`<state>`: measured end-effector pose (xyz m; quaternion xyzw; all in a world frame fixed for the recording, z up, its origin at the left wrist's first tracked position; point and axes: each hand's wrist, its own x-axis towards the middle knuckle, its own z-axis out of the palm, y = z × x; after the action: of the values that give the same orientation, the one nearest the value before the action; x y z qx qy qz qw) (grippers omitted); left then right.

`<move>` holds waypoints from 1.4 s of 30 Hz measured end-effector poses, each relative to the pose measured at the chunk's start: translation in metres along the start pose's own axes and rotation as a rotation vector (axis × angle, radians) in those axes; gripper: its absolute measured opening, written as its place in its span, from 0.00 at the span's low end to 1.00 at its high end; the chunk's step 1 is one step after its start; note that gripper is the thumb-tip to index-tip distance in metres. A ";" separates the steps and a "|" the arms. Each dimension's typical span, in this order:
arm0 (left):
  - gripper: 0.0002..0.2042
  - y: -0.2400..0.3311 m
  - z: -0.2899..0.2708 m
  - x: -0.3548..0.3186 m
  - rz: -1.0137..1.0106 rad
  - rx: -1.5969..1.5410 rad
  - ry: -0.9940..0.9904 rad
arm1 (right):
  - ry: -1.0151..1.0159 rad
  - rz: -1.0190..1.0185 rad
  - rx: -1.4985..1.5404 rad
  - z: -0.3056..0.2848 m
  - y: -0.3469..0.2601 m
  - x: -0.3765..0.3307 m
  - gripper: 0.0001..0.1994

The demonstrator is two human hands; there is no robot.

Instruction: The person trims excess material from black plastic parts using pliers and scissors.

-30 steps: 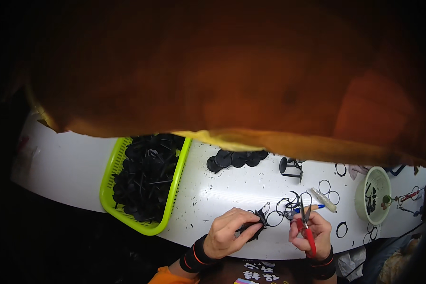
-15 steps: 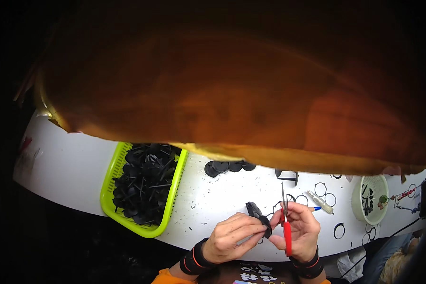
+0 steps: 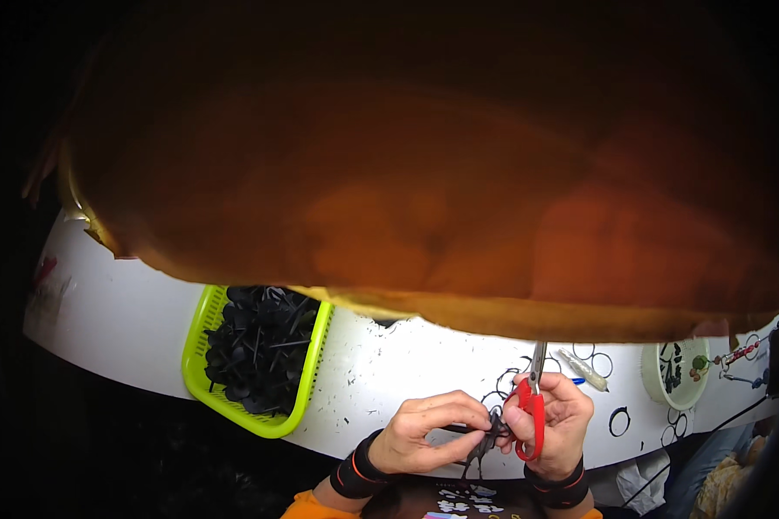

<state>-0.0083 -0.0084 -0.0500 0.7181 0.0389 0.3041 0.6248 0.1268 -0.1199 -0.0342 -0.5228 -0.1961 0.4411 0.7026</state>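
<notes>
Low in the view, my left hand [image 3: 431,432] pinches a small black pliable piece [image 3: 492,432] between thumb and fingers. Thin dark strands hang from its lower side. My right hand [image 3: 567,424] is closed around red-handled scissors [image 3: 538,422], with the blades pointing away from me. The far end of the blades is hidden behind a brown cover. The right fingertips are close to the black piece; whether they also grip it is unclear.
A lime-green basket [image 3: 301,400] full of black parts stands left on the white table [image 3: 121,320]. To the right are a white round basket [image 3: 652,381], a blue-tipped tube [image 3: 590,377] and black rings [image 3: 619,421]. A brown translucent cover [image 3: 407,216] hides the upper view.
The black piece has turned in my left fingers, and its strands now hang down. My right hand's scissors have shifted slightly right. The brown cover's edge sits lower, hiding most black discs behind it.
</notes>
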 end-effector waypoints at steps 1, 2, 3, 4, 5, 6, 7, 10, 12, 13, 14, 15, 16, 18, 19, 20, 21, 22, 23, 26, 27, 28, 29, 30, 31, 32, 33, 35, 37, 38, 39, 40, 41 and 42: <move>0.09 -0.002 0.000 0.000 0.049 0.048 0.011 | 0.000 -0.001 0.002 0.001 0.001 0.001 0.13; 0.10 0.003 0.002 0.002 0.076 0.147 0.031 | 0.010 -0.048 -0.039 0.002 0.002 0.002 0.13; 0.12 0.010 0.005 0.005 0.103 0.245 0.050 | 0.019 -0.095 -0.079 0.003 0.003 0.003 0.13; 0.13 0.014 0.007 0.005 0.124 0.309 0.072 | 0.000 -0.089 -0.047 0.006 0.000 0.003 0.13; 0.13 0.016 0.009 0.005 0.145 0.376 0.096 | -0.007 -0.084 -0.037 0.005 0.000 0.002 0.14; 0.12 0.007 0.011 0.000 0.207 0.340 0.114 | -0.013 -0.077 -0.026 0.004 0.000 0.000 0.14; 0.11 0.001 0.013 -0.007 0.102 0.241 0.155 | 0.010 -0.082 -0.052 0.008 -0.002 0.000 0.14; 0.10 0.007 0.008 0.001 0.057 0.253 0.120 | -0.079 -0.117 -0.112 -0.001 0.006 0.003 0.20; 0.10 0.008 0.009 -0.001 0.048 0.249 0.142 | -0.130 -0.141 -0.163 -0.009 0.014 0.001 0.23; 0.09 0.009 0.009 -0.003 0.039 0.243 0.162 | -0.173 -0.155 -0.128 -0.008 0.014 0.000 0.24; 0.08 0.007 0.009 -0.004 0.060 0.260 0.172 | -0.218 -0.166 -0.092 -0.007 0.014 0.000 0.26; 0.08 0.008 0.008 -0.004 0.058 0.260 0.173 | -0.262 -0.175 -0.056 -0.007 0.014 0.000 0.28; 0.08 0.011 0.006 -0.003 0.047 0.261 0.168 | -0.232 -0.220 -0.199 -0.007 0.013 0.000 0.27; 0.07 0.012 0.007 -0.004 0.018 0.168 0.190 | -0.198 -0.266 -0.343 -0.009 0.014 0.001 0.27; 0.08 0.015 0.004 0.000 -0.002 0.208 0.157 | -0.263 -0.273 -0.362 -0.013 0.015 0.002 0.26; 0.08 0.014 0.004 -0.001 -0.022 0.185 0.144 | -0.295 -0.279 -0.372 -0.016 0.015 0.003 0.25; 0.08 0.013 0.004 -0.001 -0.041 0.161 0.131 | -0.325 -0.285 -0.382 -0.020 0.015 0.004 0.25; 0.08 0.012 0.005 -0.002 -0.040 0.160 0.129 | -0.283 -0.341 -0.504 -0.023 0.015 0.006 0.24; 0.08 0.011 0.007 -0.004 -0.097 0.095 0.139 | -0.259 -0.381 -0.566 -0.025 0.015 0.008 0.23; 0.08 0.007 0.006 -0.006 -0.128 -0.024 0.120 | -0.243 -0.341 -0.457 -0.020 0.011 0.011 0.21; 0.09 0.004 0.005 -0.006 -0.102 -0.079 0.092 | -0.252 -0.276 -0.353 -0.017 0.008 0.012 0.21; 0.09 0.003 -0.001 -0.004 -0.114 -0.055 -0.005 | -0.256 -0.213 -0.249 -0.015 0.005 0.013 0.21; 0.10 -0.001 -0.006 -0.002 -0.133 -0.088 -0.108 | -0.304 -0.221 -0.329 -0.014 0.002 0.016 0.21; 0.10 -0.002 -0.008 -0.003 -0.173 -0.118 -0.138 | -0.326 -0.225 -0.370 -0.017 0.002 0.017 0.21; 0.10 -0.003 -0.009 -0.003 -0.212 -0.148 -0.168 | -0.349 -0.229 -0.410 -0.020 0.003 0.017 0.21; 0.11 0.001 -0.007 0.000 -0.185 -0.151 -0.135 | -0.367 -0.211 -0.454 -0.021 0.000 0.019 0.20; 0.11 0.005 -0.005 0.002 -0.157 -0.153 -0.102 | -0.311 -0.173 -0.329 -0.015 -0.001 0.018 0.20; 0.10 -0.002 -0.005 0.001 -0.161 -0.168 -0.161 | -0.253 -0.144 -0.200 -0.005 -0.004 0.017 0.20; 0.11 -0.001 -0.003 -0.001 -0.167 -0.183 -0.090 | -0.253 -0.175 -0.227 -0.007 -0.001 0.018 0.21; 0.12 -0.002 -0.004 -0.004 -0.256 -0.192 -0.094 | -0.251 -0.175 -0.227 -0.007 -0.002 0.018 0.21; 0.12 -0.002 -0.004 -0.004 -0.256 -0.193 -0.094 | -0.243 -0.184 -0.202 -0.007 -0.003 0.017 0.21; 0.12 0.000 -0.005 -0.004 -0.313 -0.260 -0.052 | -0.240 -0.188 -0.190 -0.010 -0.003 0.015 0.20; 0.13 0.002 -0.005 -0.004 -0.369 -0.325 -0.007 | -0.240 -0.192 -0.176 -0.014 -0.004 0.013 0.20; 0.16 0.000 -0.004 -0.006 -0.228 -0.345 0.022 | -0.261 -0.230 -0.339 -0.027 -0.004 0.009 0.20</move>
<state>-0.0150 -0.0078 -0.0519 0.5878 0.0743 0.2414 0.7686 0.1532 -0.1277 -0.0422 -0.5459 -0.4147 0.3829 0.6192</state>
